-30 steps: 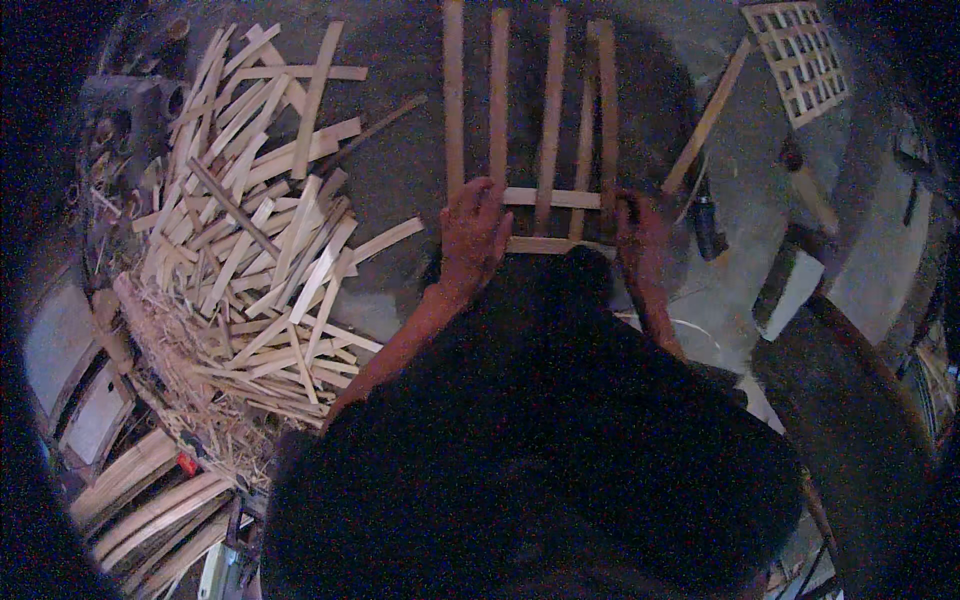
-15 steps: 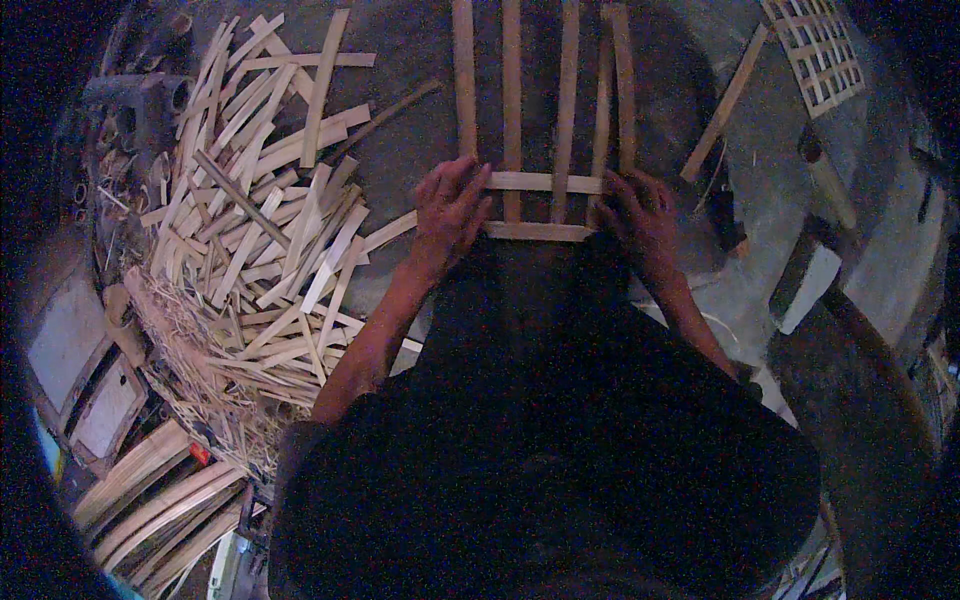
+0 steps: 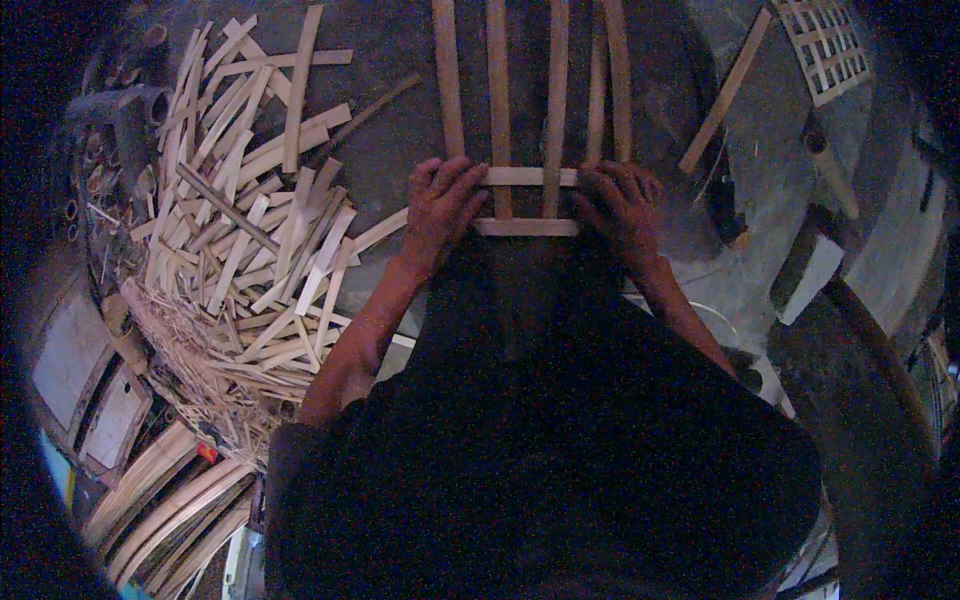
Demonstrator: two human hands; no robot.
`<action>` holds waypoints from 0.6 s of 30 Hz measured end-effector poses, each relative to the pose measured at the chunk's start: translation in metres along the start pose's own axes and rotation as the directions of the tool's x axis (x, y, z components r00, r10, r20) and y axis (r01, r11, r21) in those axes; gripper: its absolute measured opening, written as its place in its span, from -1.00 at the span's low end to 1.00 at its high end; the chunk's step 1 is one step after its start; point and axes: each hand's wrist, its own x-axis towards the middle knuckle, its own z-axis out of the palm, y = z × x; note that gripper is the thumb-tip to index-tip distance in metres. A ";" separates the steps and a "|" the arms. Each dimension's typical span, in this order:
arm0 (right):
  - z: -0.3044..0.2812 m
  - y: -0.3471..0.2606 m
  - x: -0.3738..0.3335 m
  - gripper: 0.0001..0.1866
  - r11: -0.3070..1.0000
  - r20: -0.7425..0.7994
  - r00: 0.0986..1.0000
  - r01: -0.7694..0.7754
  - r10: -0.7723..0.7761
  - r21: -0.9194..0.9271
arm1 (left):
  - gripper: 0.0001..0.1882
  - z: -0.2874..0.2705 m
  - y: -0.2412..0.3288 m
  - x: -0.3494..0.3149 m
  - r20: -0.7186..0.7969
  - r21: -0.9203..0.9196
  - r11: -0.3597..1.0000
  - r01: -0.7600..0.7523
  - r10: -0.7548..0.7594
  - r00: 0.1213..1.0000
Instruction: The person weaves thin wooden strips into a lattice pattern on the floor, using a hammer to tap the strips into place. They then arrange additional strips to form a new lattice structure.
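Observation:
Several long, flat bamboo strips [image 3: 500, 90] run side by side away from me, woven with two short crosswise strips. My left hand [image 3: 440, 205] is closed around the left end of the farther crosswise strip [image 3: 530, 177], its fingers bent over the outer long strip. My right hand [image 3: 622, 205] grips the other end of that piece, fingers curled over the long strips on the right. Closer to my body lies the nearer crosswise strip [image 3: 527, 228], between my two wrists. Both thumbs are mostly hidden.
At my left a large heap of loose strips [image 3: 260, 230] spreads over the floor, with shavings [image 3: 190, 340] beside it. Bundled long strips [image 3: 190, 500] lie at lower left. A woven lattice panel [image 3: 825, 50] and a pale block [image 3: 810, 280] are on the right.
The whole view has shifted slightly, so most things sit farther left. My right hand has moved a little inward along the farther crosswise strip. Both hands keep their hold.

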 end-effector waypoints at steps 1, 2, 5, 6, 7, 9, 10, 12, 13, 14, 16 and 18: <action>0.001 0.001 0.000 -0.55 1.000 -0.023 1.000 0.007 -0.007 0.000 | -0.57 0.001 0.000 0.001 -0.006 -0.014 1.000 0.004 -0.004 1.000; 0.001 0.001 0.001 -0.57 1.000 -0.045 0.999 0.013 -0.013 -0.001 | -0.58 0.001 0.001 0.002 -0.012 -0.028 1.000 0.008 -0.008 1.000; 0.002 -0.004 0.003 -0.62 1.000 -0.078 0.997 0.005 -0.006 -0.014 | -0.62 -0.002 0.007 0.009 -0.012 -0.093 0.994 0.052 -0.053 0.999; 0.002 -0.005 0.002 -0.63 1.000 -0.082 0.997 -0.008 0.006 -0.020 | -0.63 -0.001 0.007 0.009 -0.015 -0.103 0.993 0.052 -0.054 0.998; 0.003 -0.003 0.001 -0.64 1.000 -0.086 0.996 -0.015 0.016 0.009 | -0.64 -0.001 0.008 0.008 -0.018 -0.112 0.992 0.053 -0.056 0.998; 0.007 0.001 -0.002 -0.66 0.997 -0.093 0.995 -0.027 0.034 0.066 | -0.65 0.000 0.009 0.007 -0.017 -0.131 0.989 0.063 -0.065 0.998; 0.008 0.002 -0.003 -0.66 0.998 -0.082 0.996 -0.027 0.032 0.056 | -0.65 0.000 0.009 0.007 -0.014 -0.141 0.987 0.071 -0.074 0.997; 0.007 0.002 -0.005 -0.66 0.999 -0.064 0.998 -0.025 0.027 0.037 | -0.65 0.002 0.009 0.005 -0.001 -0.156 0.983 0.095 -0.097 0.995; 0.007 0.002 -0.006 -0.65 0.999 -0.060 0.998 -0.026 0.028 0.029 | -0.65 0.004 0.008 0.003 0.007 -0.162 0.980 0.111 -0.111 0.994; 0.008 0.002 -0.006 -0.65 0.999 -0.056 0.998 -0.027 0.029 0.022 | -0.65 0.006 0.007 0.001 0.015 -0.168 0.978 0.127 -0.126 0.992; 0.007 0.000 -0.007 -0.65 0.999 -0.062 0.997 -0.039 0.040 0.023 | -0.66 0.012 0.002 0.000 -0.004 -0.155 0.982 0.106 -0.108 0.994; 0.008 -0.005 -0.006 -0.65 0.997 -0.085 0.995 -0.055 0.059 0.047 | -0.67 0.014 0.000 -0.001 -0.018 -0.155 0.983 0.098 -0.102 0.995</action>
